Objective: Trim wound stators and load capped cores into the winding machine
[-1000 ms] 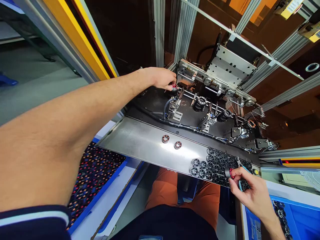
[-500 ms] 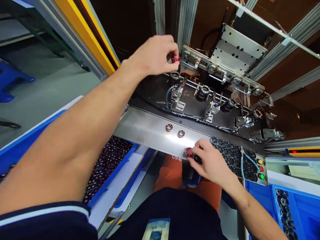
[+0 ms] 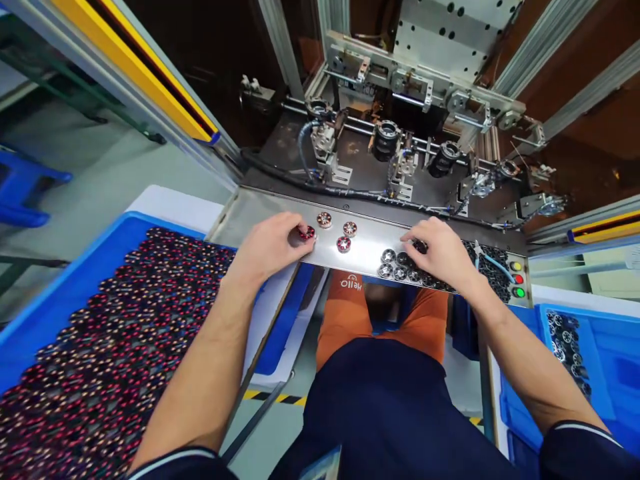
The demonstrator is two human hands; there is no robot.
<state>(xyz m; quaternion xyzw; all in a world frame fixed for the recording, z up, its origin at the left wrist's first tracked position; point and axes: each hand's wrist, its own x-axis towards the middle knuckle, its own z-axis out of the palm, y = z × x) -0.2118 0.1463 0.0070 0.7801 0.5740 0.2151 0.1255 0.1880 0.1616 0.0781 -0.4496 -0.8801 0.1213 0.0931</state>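
Nearest to me, the person's dark blue lap and orange trouser legs fill the bottom of the view, with both bare forearms stretching forward from dark sleeves. To the left sits a wide blue plastic crate (image 3: 65, 293) heaped with small red-and-copper wound stators; to the right a second blue bin (image 3: 600, 347) holds a few black toothed rings.

Beyond the lap runs a polished steel shelf (image 3: 250, 213). The left hand (image 3: 270, 243) rests on it, fingertips pinched around a small red wound stator (image 3: 307, 233) that sits at the shelf surface. Just beside it lie three more small copper-and-red stators (image 3: 343, 244), loose on the steel and apart from one another. The right hand (image 3: 440, 253) lies palm down over a cluster of black toothed ring parts (image 3: 395, 267), fingers curled onto them; whether it actually grips one I cannot tell. Past that hand, at the shelf's right end, stand yellow, red and green push buttons (image 3: 519, 280).

Farther back, on a dark base plate, a row of black cylindrical fixtures (image 3: 386, 139) sits on rails among cables and metal brackets, beneath a drilled aluminium plate (image 3: 450, 27)
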